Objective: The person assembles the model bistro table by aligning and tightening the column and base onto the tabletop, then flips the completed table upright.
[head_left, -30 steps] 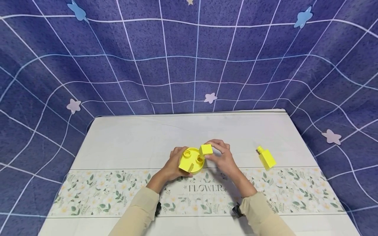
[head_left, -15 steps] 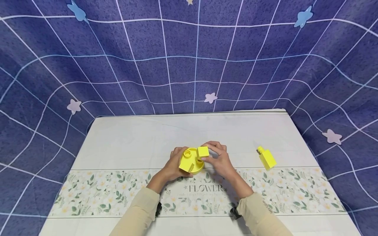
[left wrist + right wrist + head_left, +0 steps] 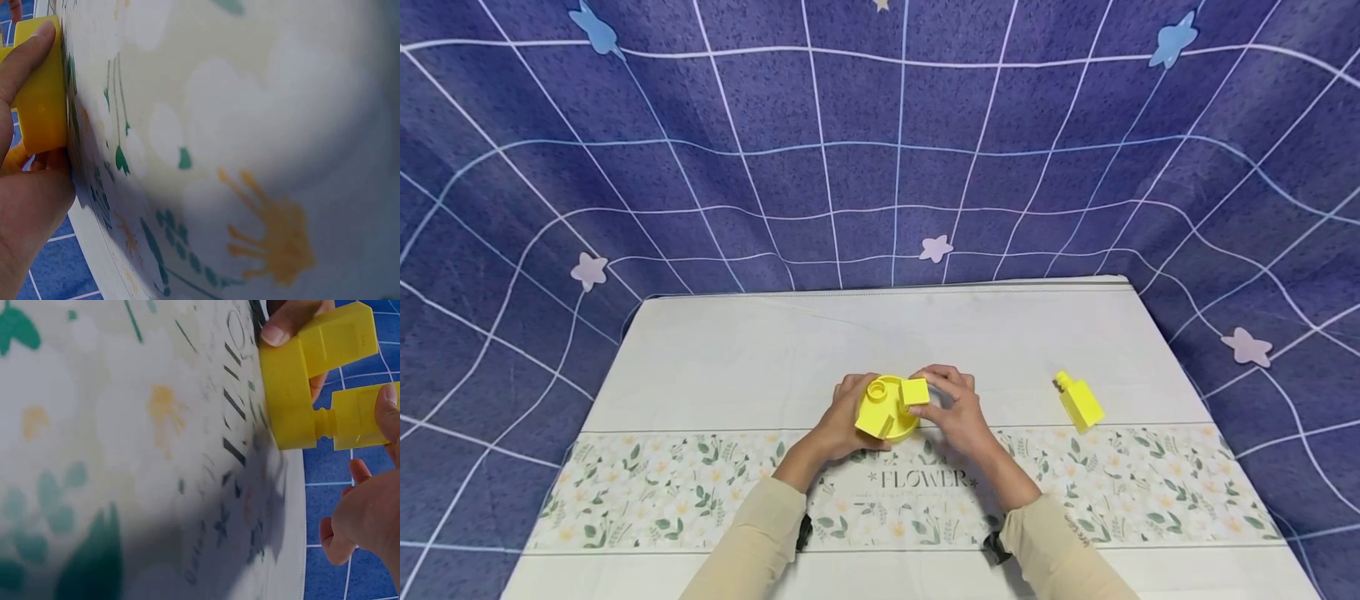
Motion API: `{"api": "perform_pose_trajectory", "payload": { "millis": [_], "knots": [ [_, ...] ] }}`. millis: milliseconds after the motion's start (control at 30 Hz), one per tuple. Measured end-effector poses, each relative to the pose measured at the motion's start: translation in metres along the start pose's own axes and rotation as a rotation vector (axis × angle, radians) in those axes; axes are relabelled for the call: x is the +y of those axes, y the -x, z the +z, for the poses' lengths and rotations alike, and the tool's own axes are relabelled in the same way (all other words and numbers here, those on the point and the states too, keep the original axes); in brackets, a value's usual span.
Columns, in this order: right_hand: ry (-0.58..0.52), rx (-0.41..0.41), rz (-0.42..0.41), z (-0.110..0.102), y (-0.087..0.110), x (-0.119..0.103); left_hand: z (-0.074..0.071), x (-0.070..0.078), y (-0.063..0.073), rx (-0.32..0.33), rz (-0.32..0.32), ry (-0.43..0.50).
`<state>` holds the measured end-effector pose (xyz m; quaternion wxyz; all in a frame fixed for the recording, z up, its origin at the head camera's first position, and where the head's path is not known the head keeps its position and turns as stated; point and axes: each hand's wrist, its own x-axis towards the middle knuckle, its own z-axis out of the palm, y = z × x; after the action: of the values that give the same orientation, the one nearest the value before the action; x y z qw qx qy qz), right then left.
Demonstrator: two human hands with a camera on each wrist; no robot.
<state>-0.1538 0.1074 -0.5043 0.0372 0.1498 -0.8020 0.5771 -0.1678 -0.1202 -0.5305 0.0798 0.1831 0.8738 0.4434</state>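
Observation:
My left hand grips a round yellow base by its left side, with the base standing on the table. On top of the base are a ring-shaped socket and a yellow block at its near left. My right hand pinches a second yellow block between thumb and fingers above the right side of the base. In the right wrist view a narrow neck links this block to the base's top. The block hides the socket beneath it in the head view.
A loose yellow block with a round peg lies on the table to the right. The tablecloth is white with a floral band and the word FLOWER. A blue grid-patterned curtain surrounds the table's back and sides.
My right hand has brought its block left and down onto the right socket of the base, which the block now covers. The left hand and base have stayed in place.

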Motion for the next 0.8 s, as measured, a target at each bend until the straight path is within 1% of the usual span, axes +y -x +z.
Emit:
{"api": "perform_pose_trajectory", "payload": {
  "millis": [100, 167, 400, 500, 567, 667, 733, 800],
  "knots": [
    [-0.008, 0.033, -0.019, 0.005, 0.001, 0.001, 0.000, 0.000, 0.000, -0.001, -0.008, -0.002],
    [0.007, 0.063, -0.041, 0.009, 0.001, 0.001, 0.000, 0.001, 0.000, 0.000, -0.014, -0.003],
    [0.159, 0.170, -0.131, 0.025, 0.003, 0.004, 0.001, 0.002, 0.001, -0.006, -0.039, -0.015],
    [0.211, 0.179, -0.169, 0.026, 0.004, 0.004, 0.002, 0.002, 0.000, 0.003, -0.028, -0.013],
    [0.218, 0.150, -0.161, 0.023, 0.004, 0.002, 0.002, 0.002, 0.000, 0.010, -0.015, -0.012],
    [0.186, 0.059, -0.101, 0.018, 0.006, 0.000, 0.002, 0.001, 0.000, 0.014, 0.001, -0.009],
    [0.155, -0.008, -0.069, 0.013, 0.006, -0.002, 0.002, 0.001, 0.000, 0.008, -0.013, -0.014],
    [0.142, -0.063, -0.059, 0.009, 0.004, -0.004, 0.001, 0.001, 0.000, 0.006, -0.024, -0.012]
  ]
}}
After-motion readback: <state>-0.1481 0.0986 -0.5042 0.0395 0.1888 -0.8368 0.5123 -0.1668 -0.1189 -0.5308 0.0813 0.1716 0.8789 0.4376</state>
